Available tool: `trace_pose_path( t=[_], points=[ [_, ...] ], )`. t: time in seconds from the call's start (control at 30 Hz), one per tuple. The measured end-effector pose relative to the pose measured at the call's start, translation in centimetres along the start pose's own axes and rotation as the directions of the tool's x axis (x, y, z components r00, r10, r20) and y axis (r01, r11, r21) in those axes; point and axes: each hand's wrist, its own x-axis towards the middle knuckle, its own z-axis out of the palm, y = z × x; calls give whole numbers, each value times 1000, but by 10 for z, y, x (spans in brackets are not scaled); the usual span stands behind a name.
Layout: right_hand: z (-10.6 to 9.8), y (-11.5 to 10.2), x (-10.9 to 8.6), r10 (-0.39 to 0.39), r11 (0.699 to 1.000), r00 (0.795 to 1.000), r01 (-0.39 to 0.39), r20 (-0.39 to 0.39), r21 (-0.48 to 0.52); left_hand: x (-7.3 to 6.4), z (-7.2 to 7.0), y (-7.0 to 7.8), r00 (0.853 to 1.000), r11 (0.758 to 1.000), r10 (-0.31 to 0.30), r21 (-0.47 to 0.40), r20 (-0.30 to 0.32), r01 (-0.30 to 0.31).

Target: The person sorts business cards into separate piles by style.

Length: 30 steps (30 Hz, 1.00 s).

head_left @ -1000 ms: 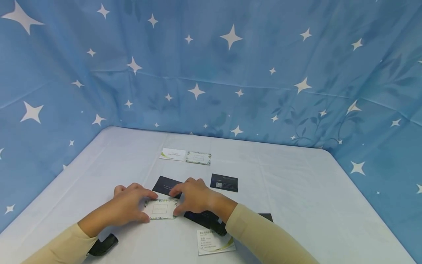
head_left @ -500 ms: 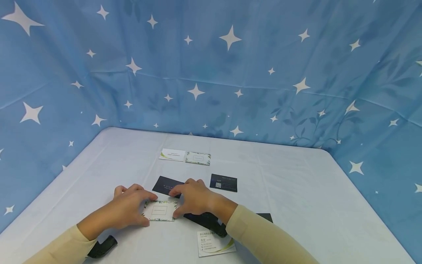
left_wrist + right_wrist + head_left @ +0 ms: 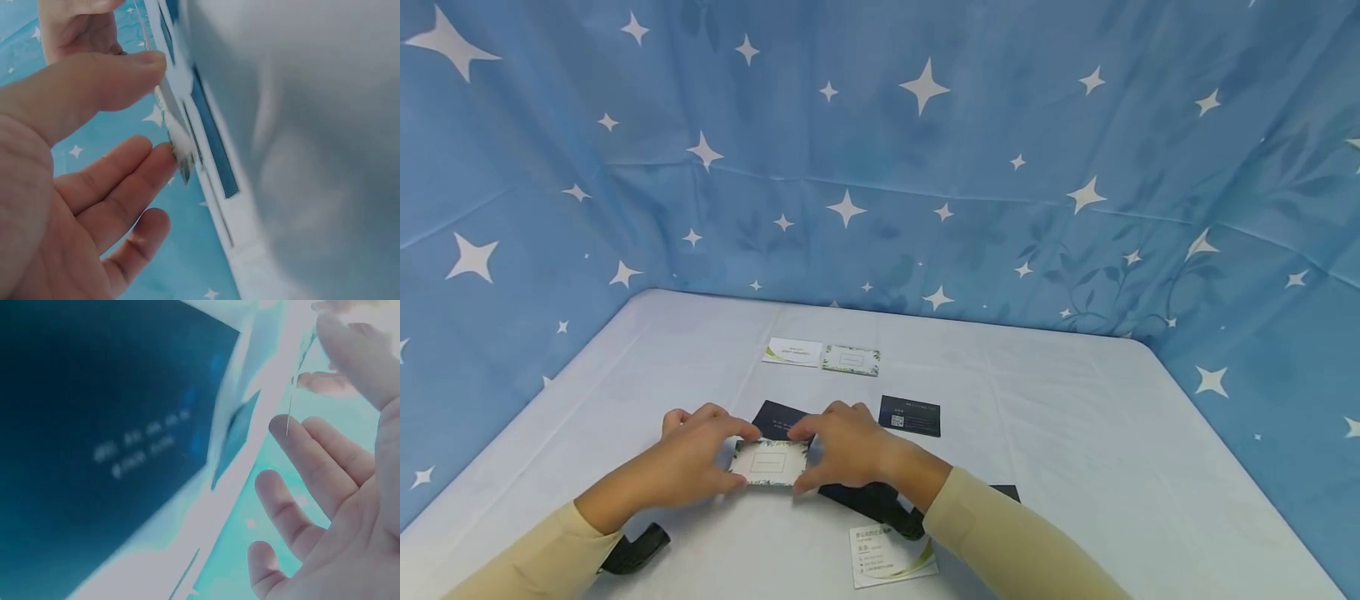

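The floral-bordered white card (image 3: 768, 463) is now rising just off the counter (image 3: 1075, 433), seemingly coming free to move; left hand (image 3: 695, 460) and right hand (image 3: 847, 447) are gripping opposite ends, each grip spanning near to far edge.

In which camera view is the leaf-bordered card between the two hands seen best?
The head view, because it shows the printed face of the leaf-bordered card, with its border and central rectangle. The left wrist view shows it nearly edge-on; the right wrist view, only a thin edge.
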Motion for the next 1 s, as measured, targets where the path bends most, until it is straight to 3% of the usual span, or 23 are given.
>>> trace_pose_path(
  t=[0.13, 0.43, 0.67, 0.83, 1.0],
  points=[
    [-9, 4, -6, 4, 1000, 998, -4, -62, 1, 9, -4, 5, 999, 1000, 4, 9, -35, -4],
    [-27, 29, -15, 46, 994, 986, -29, -162, 107, 36, -7, 7, 994, 1000, 23, 3, -106, -23],
    [-30, 48, -16, 122, 988, 963, -95, -238, 121, 64, -5, 7, 994, 999, 35, -19, -101, -37],
    [-34, 63, -13, 160, 985, 941, -134, -299, 106, 88, 1, 7, 995, 1000, -3, -31, -95, 0],
    [-36, 77, -9, 213, 976, 927, -188, -309, 111, 110, 6, 9, 996, 999, -44, -34, -77, 42]
  ],
)
